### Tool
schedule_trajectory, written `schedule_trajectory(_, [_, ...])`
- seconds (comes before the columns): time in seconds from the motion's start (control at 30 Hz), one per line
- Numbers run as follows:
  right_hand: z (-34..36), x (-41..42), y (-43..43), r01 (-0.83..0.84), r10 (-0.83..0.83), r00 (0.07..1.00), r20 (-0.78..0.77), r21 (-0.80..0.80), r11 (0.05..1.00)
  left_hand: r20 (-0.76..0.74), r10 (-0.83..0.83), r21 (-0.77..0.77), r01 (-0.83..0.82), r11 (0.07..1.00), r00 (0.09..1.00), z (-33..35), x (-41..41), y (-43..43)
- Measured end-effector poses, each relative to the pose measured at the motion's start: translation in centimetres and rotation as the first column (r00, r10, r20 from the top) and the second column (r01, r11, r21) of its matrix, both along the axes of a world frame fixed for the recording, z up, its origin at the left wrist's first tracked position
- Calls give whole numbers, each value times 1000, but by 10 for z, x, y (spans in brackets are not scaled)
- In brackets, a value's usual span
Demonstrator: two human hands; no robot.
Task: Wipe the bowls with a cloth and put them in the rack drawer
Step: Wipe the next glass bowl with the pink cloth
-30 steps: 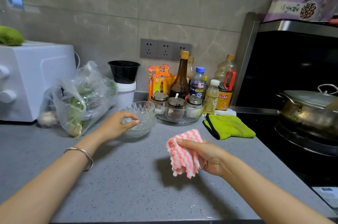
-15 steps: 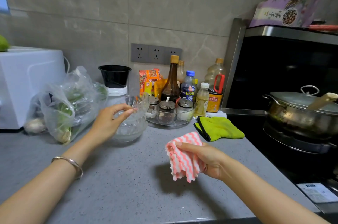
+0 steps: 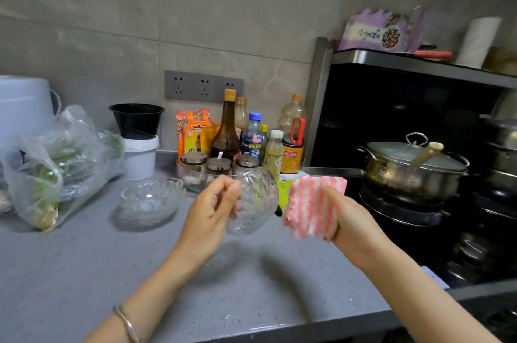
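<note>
Glass bowl pinched by the left grip, clear of the worktop, beside pink cloth bunched in the closed right grip, likely for wiping.

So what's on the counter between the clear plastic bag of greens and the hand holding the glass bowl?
Another clear patterned glass bowl, possibly two nested, standing on the grey counter; the head view shows it.

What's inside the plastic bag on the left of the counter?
Green leafy vegetables show through the clear plastic bag. Anything beneath or behind them is hidden by leaves and crumpled plastic.
</note>
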State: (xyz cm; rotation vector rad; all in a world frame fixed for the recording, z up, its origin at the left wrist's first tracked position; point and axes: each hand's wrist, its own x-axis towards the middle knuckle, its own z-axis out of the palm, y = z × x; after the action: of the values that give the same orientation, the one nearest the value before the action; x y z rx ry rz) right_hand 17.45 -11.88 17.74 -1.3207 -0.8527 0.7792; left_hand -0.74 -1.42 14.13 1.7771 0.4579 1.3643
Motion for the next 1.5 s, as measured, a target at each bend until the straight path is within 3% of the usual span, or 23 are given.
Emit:
schedule_trajectory(0.1, [4,-15,-21,14,-26,981,190,68,998,93,-9,-91,17,996,996,-3,28,-32])
schedule_trajectory(0.2, [-8,-34,-42,-97,35,957,287,203,974,172,37,-155,-10,988,984,-4,47,-62])
schedule_trajectory(0.27, [-24,-35,-52,-74,-51,917,396,295,953,195,110,-204,-69,977,975,-6,53,-79])
schedule_trajectory(0.37, [-37,-20,-62,19,-271,687,675,357,934,209,173,-296,-107,949,962,-11,55,-100])
schedule_trajectory(0.43, [-42,-13,-66,61,-347,612,710,395,916,206,187,-355,-104,929,961,-15,56,-113])
schedule_trajectory(0.5, [-44,-12,-70,39,-328,632,702,393,919,185,177,-387,-94,917,967,-19,58,-126])
schedule_trajectory(0.57, [-45,-17,-69,-2,-231,760,608,357,934,167,187,-381,-112,918,968,-20,60,-135])
schedule_trajectory(0.63, [-46,-25,-68,30,-222,806,549,338,941,154,255,-345,-189,919,955,-21,61,-142])
schedule_trajectory(0.67, [-47,-32,-70,57,-264,765,587,348,936,145,285,-317,-228,920,948,-21,61,-144])
schedule_trajectory(0.77, [-50,-43,-74,82,-376,512,772,392,916,125,284,-270,-243,932,951,-20,63,-149])
schedule_trajectory(0.8, [-50,-43,-74,71,-386,485,785,405,912,127,275,-273,-233,934,953,-21,62,-151])
schedule_trajectory(0.83, [-49,-39,-74,61,-372,542,753,407,911,126,273,-276,-230,933,954,-22,61,-153])
schedule_trajectory(0.87, [-46,-34,-74,58,-323,676,663,389,919,126,276,-282,-232,931,953,-22,59,-155])
schedule_trajectory(0.93, [-36,-27,-75,29,-137,924,356,293,956,164,277,-313,-217,925,947,-23,54,-159])
schedule_trajectory(0.97, [-34,-25,-77,11,-85,957,278,259,966,183,279,-322,-211,923,943,-22,53,-160])
schedule_trajectory(1.03, [-36,-35,-83,31,-130,928,350,275,961,191,287,-304,-222,927,939,-20,51,-159])
schedule_trajectory(1.07, [-39,-42,-84,71,-211,861,462,302,951,182,288,-282,-230,931,940,-20,51,-158])
schedule_trajectory(1.17, [-46,-55,-81,118,-378,531,758,376,919,83,305,-162,-289,943,949,-23,52,-159])
schedule_trajectory(1.2, [-45,-55,-79,113,-374,517,770,372,921,68,304,-151,-292,944,950,-24,52,-160])
schedule_trajectory(1.27, [-42,-48,-77,93,-304,667,680,330,940,75,287,-186,-269,945,955,-25,47,-162])
schedule_trajectory(1.37, [-34,-34,-78,-11,-57,952,299,221,975,157,235,-304,-179,936,959,-19,38,-163])
schedule_trajectory(1.43, [-34,-26,-77,-20,-7,992,123,221,975,204,208,-350,-127,928,957,-14,34,-161])
schedule_trajectory(1.5, [-34,-22,-77,10,-25,998,54,256,967,235,166,-384,-65,921,958,-13,34,-158])
